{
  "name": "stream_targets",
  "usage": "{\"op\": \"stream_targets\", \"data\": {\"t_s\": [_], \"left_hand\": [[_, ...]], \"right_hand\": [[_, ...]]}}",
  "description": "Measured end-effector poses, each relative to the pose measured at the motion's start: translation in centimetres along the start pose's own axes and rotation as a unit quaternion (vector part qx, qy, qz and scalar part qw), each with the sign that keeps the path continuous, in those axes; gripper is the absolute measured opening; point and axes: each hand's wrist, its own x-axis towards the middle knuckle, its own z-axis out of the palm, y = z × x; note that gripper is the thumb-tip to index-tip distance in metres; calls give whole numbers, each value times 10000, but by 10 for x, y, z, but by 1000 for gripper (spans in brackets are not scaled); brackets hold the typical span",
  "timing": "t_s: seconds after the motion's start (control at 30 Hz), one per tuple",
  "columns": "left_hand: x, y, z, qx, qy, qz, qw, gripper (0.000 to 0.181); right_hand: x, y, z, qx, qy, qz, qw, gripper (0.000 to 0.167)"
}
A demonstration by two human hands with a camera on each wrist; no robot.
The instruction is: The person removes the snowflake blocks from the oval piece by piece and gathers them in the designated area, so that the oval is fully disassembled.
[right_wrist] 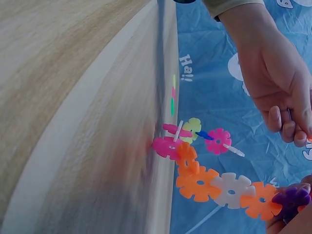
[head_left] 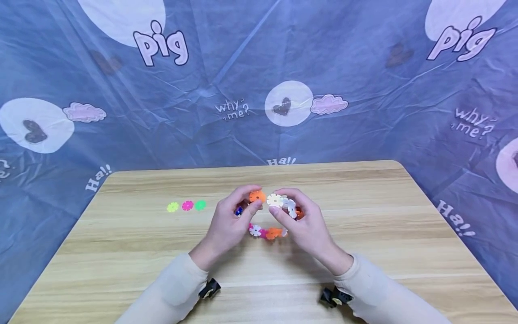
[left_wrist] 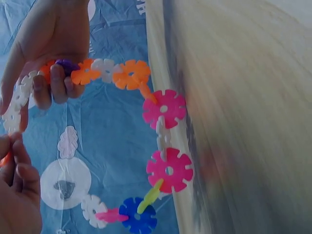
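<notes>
Two bare hands work close together over the table (head_left: 396, 252), the hands themselves apart. Left hand (head_left: 229, 218) pinches an orange disc (head_left: 256, 196) between thumb and fingers; right hand (head_left: 310, 227) pinches a cream disc (head_left: 275, 200) likewise. Cannot tell whether the two pinched discs touch. Chain (head_left: 273, 233) of thin, smooth plastic flowers, round with slotted petals and mostly a small central hole, runs from the right hand and hangs in a curve below both hands, over the tabletop. Links sit slotted together, some face-on, some edge-on. Left wrist view, purple link to far white link, counts twelve: three white, three pink, three orange, one blue, one yellow-green, one purple. Links beyond the purple are partly covered by fingers; no count there. On the wood-grained, round-cornered top, left of the hands, three loose discs lie flat in a row: yellow (head_left: 172, 207), pink (head_left: 188, 205), green (head_left: 200, 205). Behind hangs creased blue cloth (head_left: 356, 58), printed with words, hearts and pink clouds. Two pale sleeves (head_left: 174, 288).
</notes>
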Motion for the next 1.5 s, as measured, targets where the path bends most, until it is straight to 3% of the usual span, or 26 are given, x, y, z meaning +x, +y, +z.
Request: {"op": "stream_targets", "data": {"t_s": [0.23,0.37,0.57,0.87,1.07,1.5], "left_hand": [[-1,0,-9,172,-421,-339,9984,44],[-2,-2,-14,281,-527,-371,9975,45],[-1,-5,-20,371,-347,-349,9981,45],[-2,-4,-29,448,-157,-1139,9924,42],[-2,-9,-36,732,-81,-1349,9881,39],[6,-26,-59,566,8,-1758,9828,41]], "right_hand": [[0,1,-1,-49,1,-23,10000,31],[0,1,-1,-7,-15,-56,10000,31],[0,-1,-2,75,1,-30,10000,32],[-1,-1,-2,146,8,8,9999,32],[1,0,-2,72,3,93,9999,32],[11,-2,7,41,160,108,9998,31]]}}
